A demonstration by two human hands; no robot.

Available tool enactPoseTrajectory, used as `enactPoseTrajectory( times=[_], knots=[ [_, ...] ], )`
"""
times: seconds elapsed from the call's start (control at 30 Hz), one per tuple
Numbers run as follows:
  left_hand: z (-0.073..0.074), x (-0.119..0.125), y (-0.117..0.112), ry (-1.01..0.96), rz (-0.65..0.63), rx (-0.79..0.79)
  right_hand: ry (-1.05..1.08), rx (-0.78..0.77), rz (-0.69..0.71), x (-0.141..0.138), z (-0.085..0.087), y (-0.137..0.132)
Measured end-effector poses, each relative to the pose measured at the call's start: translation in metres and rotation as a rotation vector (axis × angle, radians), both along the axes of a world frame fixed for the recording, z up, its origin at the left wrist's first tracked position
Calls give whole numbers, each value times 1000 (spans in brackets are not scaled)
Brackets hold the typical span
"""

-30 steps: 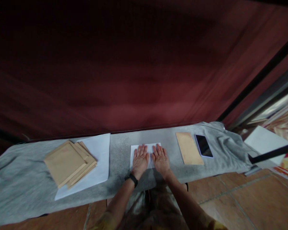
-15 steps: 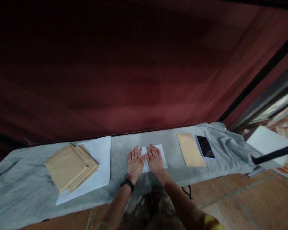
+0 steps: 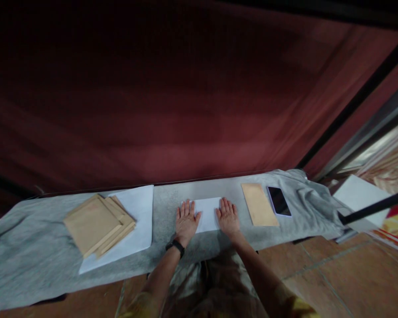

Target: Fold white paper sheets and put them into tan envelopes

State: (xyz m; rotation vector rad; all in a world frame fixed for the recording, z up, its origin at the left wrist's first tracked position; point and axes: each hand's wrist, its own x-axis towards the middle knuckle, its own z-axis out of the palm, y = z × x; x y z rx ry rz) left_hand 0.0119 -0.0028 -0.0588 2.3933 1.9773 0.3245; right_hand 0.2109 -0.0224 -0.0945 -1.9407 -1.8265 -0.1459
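Observation:
A folded white paper (image 3: 206, 213) lies on the grey cloth (image 3: 166, 240) in front of me. My left hand (image 3: 186, 221), with a black band on its wrist, lies flat and open on the paper's left edge. My right hand (image 3: 228, 217) lies flat and open on the right edge. The paper's middle shows between the two hands.
A stack of brown envelopes (image 3: 97, 224) rests on white sheets (image 3: 137, 219) at the left. A single brown envelope (image 3: 259, 204) and a dark phone (image 3: 279, 201) lie at the right. A red curtain (image 3: 172, 101) hangs behind; a black bar (image 3: 374, 206) crosses at far right.
My two hands, side by side on the paper before, have slid apart to its left and right edges, uncovering the middle.

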Motion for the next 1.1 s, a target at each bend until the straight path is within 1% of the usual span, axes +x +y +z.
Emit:
enactPoseTrajectory(
  times=[0.07, 0.17, 0.27, 0.37, 0.47, 0.53, 0.73, 0.8, 0.87, 0.9, 0.97, 1.03, 1.1],
  knots=[
    [0, 7, -9, -4, -41, -11, 7, -3, 1, -1, 1, 1],
    [-3, 18, -29, -24, -154, 0, 11, -17, 8, -2, 3, 1],
    [-6, 17, -46, -21, -192, 5, -2, -38, 7, -1, 6, 1],
    [-8, 1, -53, 13, -169, 9, -22, -63, -4, -1, 8, 1],
    [-9, -17, -56, 53, -97, 48, -46, -81, -15, -3, 10, 1],
    [-9, -23, -58, 75, -66, 67, -62, -87, -21, -3, 10, 0],
    [-7, -22, -63, 98, -45, 91, -79, -73, -15, 2, 7, -1],
    [-6, -22, -63, 92, -47, 99, -75, -43, -43, -1, 7, -1],
    [-6, -22, -63, 78, -51, 103, -68, -3, -53, -10, 8, 1],
    [-6, -23, -63, 68, -53, 102, -64, 12, -30, -18, 9, 2],
    [-6, -23, -63, 47, -53, 101, -55, 13, 78, -38, 10, 5],
    [-6, -23, -63, 31, -53, 97, -35, -31, 190, -61, 10, 6],
    [-7, -23, -63, 28, -56, 91, -23, -63, 230, -77, 9, 6]
  ],
)
